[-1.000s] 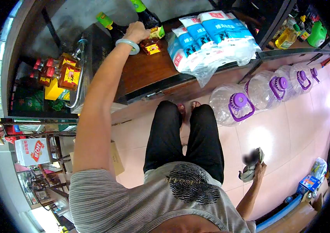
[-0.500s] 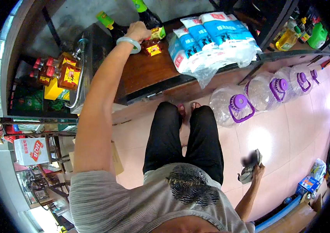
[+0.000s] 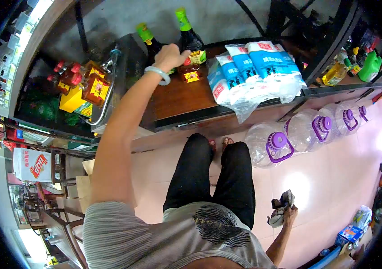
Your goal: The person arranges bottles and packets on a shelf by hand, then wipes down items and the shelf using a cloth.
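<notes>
My left hand [image 3: 168, 57], with a pale bangle on its wrist, is at the shelf between two dark bottles with green caps. Its thumb is spread to the right; the other fingers are partly hidden. The left dark bottle [image 3: 153, 45] is partly behind this hand; the right dark bottle [image 3: 193, 41] stands beside the thumb. A small red-brown bottle [image 3: 191, 76] with a yellow label stands just below the thumb, its red top showing. Low on the right, my right hand [image 3: 291, 215] is closed around a crumpled grey cloth [image 3: 284, 199].
Blue-and-white plastic-wrapped packs [image 3: 263, 67] lie on the shelf [image 3: 177, 105] to the right. Large clear jugs [image 3: 263, 141] with purple caps line the floor below. Red-capped brown bottles [image 3: 96, 88] stand at the left, beside a metal rail [image 3: 105, 105].
My left hand has shifted off the small bottle, whose red top now shows, and the thumb has spread. My right hand still holds the cloth. The camera view has tilted slightly.
</notes>
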